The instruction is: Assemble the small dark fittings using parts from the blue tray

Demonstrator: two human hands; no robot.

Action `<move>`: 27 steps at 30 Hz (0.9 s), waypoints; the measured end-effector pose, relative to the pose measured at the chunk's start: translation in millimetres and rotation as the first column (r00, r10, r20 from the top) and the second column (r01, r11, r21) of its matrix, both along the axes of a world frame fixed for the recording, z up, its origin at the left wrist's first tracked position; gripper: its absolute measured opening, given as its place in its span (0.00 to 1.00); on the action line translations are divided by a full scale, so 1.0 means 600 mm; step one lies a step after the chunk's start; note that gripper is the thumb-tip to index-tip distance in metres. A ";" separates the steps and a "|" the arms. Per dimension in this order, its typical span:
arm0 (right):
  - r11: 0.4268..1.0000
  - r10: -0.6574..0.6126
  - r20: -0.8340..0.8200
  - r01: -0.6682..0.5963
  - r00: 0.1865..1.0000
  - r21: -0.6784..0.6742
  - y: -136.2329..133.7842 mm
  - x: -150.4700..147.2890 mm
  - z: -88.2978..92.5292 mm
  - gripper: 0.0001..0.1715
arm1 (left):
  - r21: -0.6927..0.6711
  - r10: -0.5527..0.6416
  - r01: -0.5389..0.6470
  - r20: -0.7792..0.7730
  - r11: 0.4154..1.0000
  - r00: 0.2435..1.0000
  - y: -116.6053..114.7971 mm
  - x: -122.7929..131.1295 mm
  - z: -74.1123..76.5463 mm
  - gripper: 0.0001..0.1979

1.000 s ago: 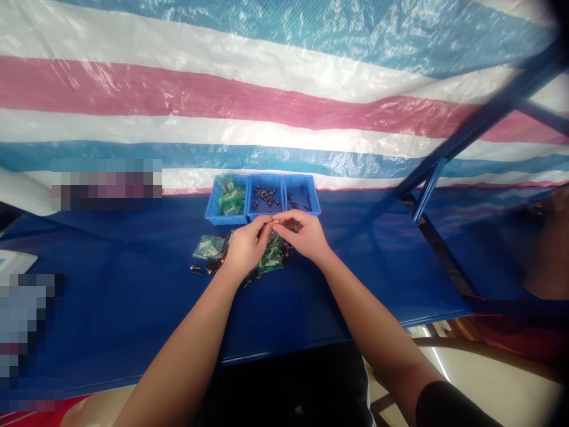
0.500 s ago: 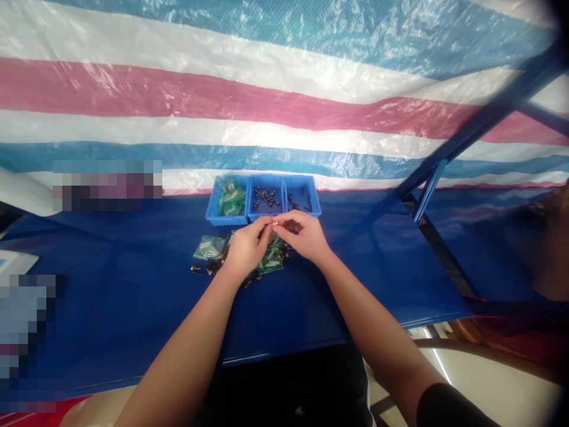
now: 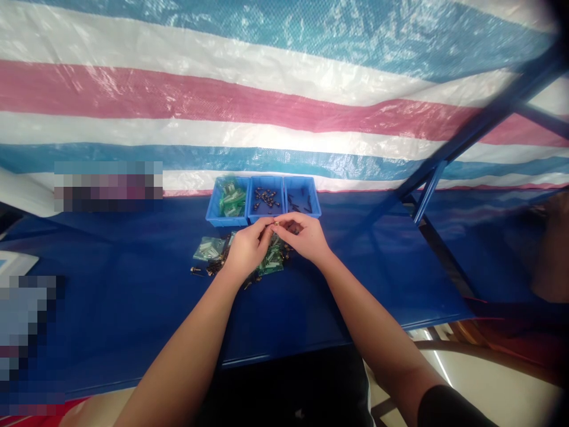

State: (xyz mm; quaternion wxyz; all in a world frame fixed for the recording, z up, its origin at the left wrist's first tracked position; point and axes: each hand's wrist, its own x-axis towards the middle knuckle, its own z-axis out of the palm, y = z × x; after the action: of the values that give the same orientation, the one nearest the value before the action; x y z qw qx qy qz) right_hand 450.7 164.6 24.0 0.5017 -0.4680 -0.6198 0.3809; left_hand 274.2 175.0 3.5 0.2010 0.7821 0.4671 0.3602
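Note:
My left hand (image 3: 249, 244) and my right hand (image 3: 304, 237) meet fingertip to fingertip over a pile of small parts. Pinched between them is a small brass-coloured metal part (image 3: 276, 223); its exact kind is too small to make out. Beneath the hands lie small dark and brass parts (image 3: 214, 267), partly hidden by my fingers and wrists. A clear bag of pale pieces (image 3: 208, 248) sits left of the pile, and a green-tinted bag (image 3: 272, 261) shows between my wrists.
Just beyond my hands three blue bins stand in a row: the left bin (image 3: 213, 207) holds green bags, the middle bin (image 3: 267, 217) small brass-and-dark parts, the right bin (image 3: 316, 204) thin dark pieces. A blue metal frame (image 3: 427, 193) rises at the right. Striped sheeting (image 3: 267, 112) hangs behind.
Both hands stay almost in place, still pinching the small brass-coloured part, which appears slightly turned. The bins and the pile look the same.

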 end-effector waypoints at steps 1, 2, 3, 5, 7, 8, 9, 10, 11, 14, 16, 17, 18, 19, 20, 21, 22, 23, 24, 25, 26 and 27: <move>1.000 0.002 0.000 -0.002 1.000 0.002 0.000 0.000 0.000 0.13 | 0.001 -0.001 0.001 -0.001 1.000 1.000 0.000 0.000 0.001 0.15; 1.000 0.002 0.000 -0.002 1.000 0.006 0.000 0.000 0.000 0.13 | 0.001 -0.002 0.002 -0.004 1.000 1.000 0.000 0.000 0.001 0.15; 1.000 -0.002 0.001 0.002 1.000 0.011 0.000 0.000 0.000 0.12 | 0.003 0.000 0.000 -0.008 1.000 1.000 -0.001 0.001 0.002 0.15; 1.000 -0.012 0.009 0.011 1.000 0.024 0.000 0.001 -0.001 0.11 | 0.001 0.002 -0.002 -0.014 1.000 1.000 -0.001 0.001 0.004 0.16; 0.999 -0.020 0.016 0.019 1.000 0.040 0.000 0.001 -0.002 0.09 | -0.004 -0.001 0.001 -0.016 1.000 1.000 -0.002 0.002 0.006 0.17; 0.999 -0.021 0.020 0.021 1.000 0.045 0.000 0.001 -0.002 0.09 | -0.007 -0.001 0.001 -0.016 1.000 1.000 -0.003 0.002 0.007 0.17; 0.999 -0.023 0.025 0.021 0.999 0.046 0.000 0.001 -0.002 0.08 | -0.009 0.001 -0.001 -0.016 1.000 1.000 -0.003 0.003 0.008 0.16; 0.999 -0.023 0.030 0.021 0.999 0.045 0.001 0.001 -0.002 0.08 | -0.009 0.004 -0.004 -0.015 1.000 1.000 -0.004 0.003 0.009 0.16; 0.999 -0.022 0.036 0.021 0.999 0.042 0.001 0.001 -0.002 0.08 | -0.008 0.009 -0.009 -0.011 1.000 1.000 -0.004 0.003 0.009 0.16; 0.999 -0.026 0.053 0.024 0.998 0.033 0.002 0.001 -0.003 0.08 | -0.007 0.023 -0.023 0.009 1.000 1.000 -0.005 0.004 0.010 0.16; 0.999 -0.031 0.067 0.029 0.997 0.033 0.003 0.001 -0.005 0.08 | -0.008 0.025 -0.025 0.017 1.000 1.000 -0.005 0.004 0.010 0.15; 0.999 -0.033 0.074 0.030 0.997 0.037 0.004 0.001 -0.006 0.08 | -0.008 0.025 -0.025 0.019 1.000 0.999 -0.005 0.004 0.010 0.15; 0.999 -0.035 0.078 0.032 0.996 0.044 0.004 0.002 -0.008 0.08 | -0.007 0.027 -0.027 0.021 1.000 0.999 -0.005 0.004 0.010 0.15; 0.998 -0.037 0.080 0.033 0.996 0.053 0.004 0.002 -0.010 0.08 | -0.007 0.030 -0.030 0.023 1.000 0.999 -0.006 0.003 0.010 0.15; 0.998 -0.038 0.080 0.033 0.996 0.063 0.005 0.002 -0.011 0.08 | -0.007 0.034 -0.034 0.025 0.999 0.999 -0.006 0.003 0.011 0.15; 0.997 -0.039 0.081 0.033 0.996 0.070 0.005 0.003 -0.013 0.08 | -0.008 0.038 -0.037 0.026 0.999 0.999 -0.007 0.003 0.011 0.15; 0.997 -0.040 0.086 0.034 0.995 0.075 0.006 0.003 -0.015 0.09 | -0.008 0.042 -0.042 0.028 0.999 0.999 -0.007 0.003 0.011 0.15; 0.996 -0.043 0.093 0.035 0.995 0.078 0.006 0.003 -0.016 0.09 | -0.011 0.044 -0.044 0.030 0.999 0.999 -0.007 0.003 0.012 0.15; 0.996 -0.046 0.104 0.038 0.994 0.080 0.006 0.004 -0.017 0.09 | -0.013 0.045 -0.045 0.031 0.999 0.999 -0.007 0.003 0.012 0.15; 0.996 -0.051 0.114 0.042 0.992 0.084 0.006 0.004 -0.018 0.09 | -0.015 0.046 -0.045 0.031 0.999 0.998 -0.007 0.003 0.012 0.15; 0.995 -0.056 0.123 0.045 0.991 0.089 0.007 0.004 -0.018 0.09 | -0.016 0.046 -0.046 0.030 0.999 0.998 -0.007 0.003 0.012 0.15; 0.995 -0.058 0.132 0.046 0.990 0.093 0.007 0.004 -0.018 0.09 | -0.017 0.046 -0.045 0.028 0.999 0.999 -0.007 0.003 0.012 0.15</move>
State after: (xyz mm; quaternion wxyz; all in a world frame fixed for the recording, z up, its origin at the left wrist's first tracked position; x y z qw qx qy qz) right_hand 453.3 168.8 13.1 0.4892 -0.4856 -0.6562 0.3071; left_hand 275.9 170.9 10.9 0.2056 0.7645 0.4848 0.3719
